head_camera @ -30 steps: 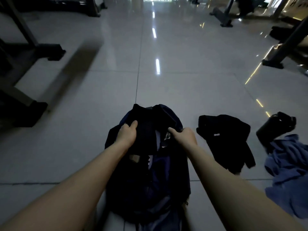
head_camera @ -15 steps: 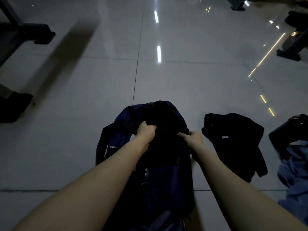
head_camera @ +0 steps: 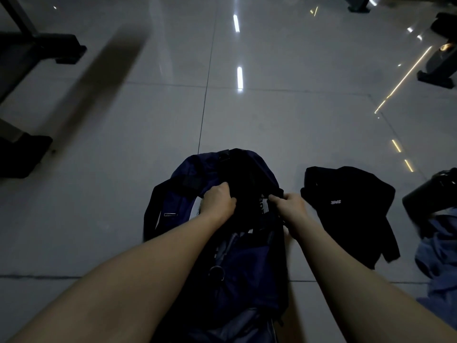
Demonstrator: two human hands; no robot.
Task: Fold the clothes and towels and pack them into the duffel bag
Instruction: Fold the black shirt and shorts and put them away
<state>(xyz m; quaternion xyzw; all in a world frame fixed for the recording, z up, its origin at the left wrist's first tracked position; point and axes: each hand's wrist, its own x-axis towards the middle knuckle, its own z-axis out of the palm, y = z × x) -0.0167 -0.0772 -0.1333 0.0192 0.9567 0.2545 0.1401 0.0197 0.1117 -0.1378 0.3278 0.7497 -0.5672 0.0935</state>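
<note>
A navy duffel bag (head_camera: 188, 174) lies open on the tiled floor in front of me. Inside its mouth sits a black garment (head_camera: 243, 184). My left hand (head_camera: 217, 203) grips that garment on its left side, fingers curled into the fabric. My right hand (head_camera: 291, 206) pinches the garment's right edge at the bag's rim. To the right of the bag a second black garment (head_camera: 346, 209) with a small white logo lies crumpled on the floor. A blue towel (head_camera: 440, 263) is bunched at the right edge.
A black cylindrical object (head_camera: 430, 196) lies beside the blue towel. Dark equipment legs (head_camera: 32, 154) stand at the left, more equipment bases (head_camera: 437, 78) at the upper right. Glossy grey tiles (head_camera: 272, 115) stretch beyond the bag.
My hands have pushed the black garment deeper into the bag's mouth and drawn closer together. The view has tilted further down toward the floor.
</note>
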